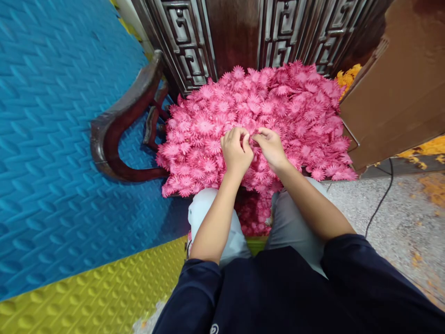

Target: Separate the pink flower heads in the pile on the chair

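Observation:
My left hand [237,149] and my right hand [270,147] meet over a thick heap of pink artificial flowers [285,99]. The thumb and fingers of each hand are pinched together. Between the fingertips is a small pink flower piece [252,139], mostly hidden by the fingers. The heap covers the seat of a dark wooden chair, right up to its carved backrest [234,37]. More pink flowers [255,215] show lower down between my knees.
A curved wooden armrest [107,127] stands on the left, above a blue textured mat [52,116] and a yellow one [104,283]. On the right, brown cardboard [396,88] leans beside orange flowers [348,76]. A black cable [378,206] crosses the grey floor [403,232].

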The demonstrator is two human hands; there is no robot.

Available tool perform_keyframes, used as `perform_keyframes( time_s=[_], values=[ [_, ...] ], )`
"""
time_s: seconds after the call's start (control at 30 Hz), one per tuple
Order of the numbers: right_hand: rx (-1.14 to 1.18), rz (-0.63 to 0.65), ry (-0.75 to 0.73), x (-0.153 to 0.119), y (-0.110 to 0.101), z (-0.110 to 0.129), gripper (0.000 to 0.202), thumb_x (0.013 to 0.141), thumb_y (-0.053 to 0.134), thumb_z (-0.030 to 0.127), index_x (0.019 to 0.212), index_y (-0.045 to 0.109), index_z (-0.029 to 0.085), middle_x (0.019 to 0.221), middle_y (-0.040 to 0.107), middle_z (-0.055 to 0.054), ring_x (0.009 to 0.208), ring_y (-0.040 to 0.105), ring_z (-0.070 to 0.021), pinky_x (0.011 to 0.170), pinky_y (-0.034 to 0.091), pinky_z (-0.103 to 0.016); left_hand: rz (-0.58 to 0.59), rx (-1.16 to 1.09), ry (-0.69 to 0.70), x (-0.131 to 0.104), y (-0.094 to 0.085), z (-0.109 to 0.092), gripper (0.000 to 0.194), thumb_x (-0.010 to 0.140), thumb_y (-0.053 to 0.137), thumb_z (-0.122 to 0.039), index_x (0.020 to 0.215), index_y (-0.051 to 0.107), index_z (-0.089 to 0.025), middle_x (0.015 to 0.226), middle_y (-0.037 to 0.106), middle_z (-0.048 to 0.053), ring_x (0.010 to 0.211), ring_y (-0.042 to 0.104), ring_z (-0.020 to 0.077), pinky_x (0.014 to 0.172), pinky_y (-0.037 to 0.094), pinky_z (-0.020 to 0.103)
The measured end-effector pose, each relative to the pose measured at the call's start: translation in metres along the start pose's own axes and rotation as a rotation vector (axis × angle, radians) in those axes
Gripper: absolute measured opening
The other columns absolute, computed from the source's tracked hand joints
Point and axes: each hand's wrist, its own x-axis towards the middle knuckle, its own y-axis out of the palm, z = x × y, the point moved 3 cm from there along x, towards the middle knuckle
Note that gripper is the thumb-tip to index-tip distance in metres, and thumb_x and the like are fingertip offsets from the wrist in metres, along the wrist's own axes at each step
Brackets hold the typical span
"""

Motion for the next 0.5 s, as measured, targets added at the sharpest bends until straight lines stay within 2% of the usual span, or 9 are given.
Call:
perform_keyframes(
  time_s=[0.27,0.5],
  values=[
    [0.004,0.046,0.071,0.0031,-0.0061,0.0007,0.016,0.07,0.061,0.014,0.06,0.048,0.018,0.057,0.051,0.006,0.054,0.047,-0.0057,0.058,0.035,-0.022,0.065,0.002,0.061,0.0013,-0.0054,-0.0049,0.011,0.089,0.048,-0.024,0.08,0.053,-0.02,0.087,0.068,0.003,0.089,0.059,0.0205,0.083,0.039,0.036],
    [-0.021,-0.076,-0.118,0.0088,-0.0093,-0.0015,0.014,0.067,0.063,0.012,0.062,0.051,0.019,0.061,0.053,0.007,0.059,0.05,-0.006,0.067,0.042,-0.023,0.064,-0.066,-0.08,0.0025,-0.0103,-0.0075,0.011,0.085,0.059,-0.032,0.086,0.061,-0.021,0.093,0.071,0.002,0.093,0.06,0.0207,0.088,0.04,0.037]
  ],
)
